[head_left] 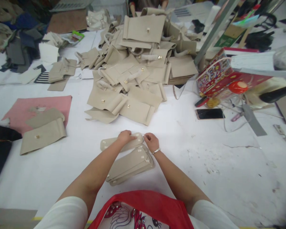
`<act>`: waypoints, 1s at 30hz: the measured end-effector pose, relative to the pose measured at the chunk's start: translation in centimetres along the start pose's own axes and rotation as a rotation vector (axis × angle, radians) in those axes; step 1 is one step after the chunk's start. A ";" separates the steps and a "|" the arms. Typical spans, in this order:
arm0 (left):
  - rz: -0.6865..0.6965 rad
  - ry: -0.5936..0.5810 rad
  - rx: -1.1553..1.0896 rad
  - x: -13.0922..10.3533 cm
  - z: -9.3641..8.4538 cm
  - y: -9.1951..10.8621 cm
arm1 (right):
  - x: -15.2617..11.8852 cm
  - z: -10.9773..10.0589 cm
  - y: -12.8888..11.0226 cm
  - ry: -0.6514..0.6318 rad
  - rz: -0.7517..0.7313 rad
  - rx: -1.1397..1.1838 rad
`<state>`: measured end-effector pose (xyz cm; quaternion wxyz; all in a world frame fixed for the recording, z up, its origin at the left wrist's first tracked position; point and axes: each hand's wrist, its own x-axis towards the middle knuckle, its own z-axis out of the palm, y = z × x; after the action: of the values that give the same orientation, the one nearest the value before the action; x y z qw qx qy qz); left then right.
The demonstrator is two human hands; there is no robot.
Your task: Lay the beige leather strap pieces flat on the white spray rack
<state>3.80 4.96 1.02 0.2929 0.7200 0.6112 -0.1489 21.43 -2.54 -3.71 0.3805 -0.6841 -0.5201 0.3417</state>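
Observation:
A long beige strip with rounded ends (107,143) lies flat on the white table. My left hand (126,136) rests on this strip, its fingers pressing near the right end. At that same end my right hand (152,142), with a bracelet on the wrist, has its fingers pinched together; what they hold is too small to make out. Nearer to me, a fanned stack of similar beige strips (128,163) carries small white patches and metal bits at its right end.
A large heap of beige bag pieces (133,70) is ahead. At left, a beige panel (43,136) overlaps a pink sheet (54,106). A phone (210,114) and a red patterned box (216,76) are at right. Across the table, a person (149,3) is partly visible.

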 end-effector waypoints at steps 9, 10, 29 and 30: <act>-0.060 0.000 -0.035 0.4 0.4 0.2 | -0.5 1.3 0.1 -0.014 -0.128 -0.253; -0.060 -0.001 -0.034 0.4 0.5 0.2 | -0.5 1.4 0.1 -0.011 -0.133 -0.274; 0.054 0.068 -0.047 0.0 1.0 -0.2 | 0.0 1.6 -0.2 0.061 -0.073 -0.305; 0.088 0.069 -0.061 -0.1 0.8 -0.5 | 0.1 1.4 0.1 0.079 -0.061 -0.274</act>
<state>3.45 4.41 0.32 0.2996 0.7416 0.5930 -0.0924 20.33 -2.21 -4.45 0.3141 -0.7265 -0.5669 0.2285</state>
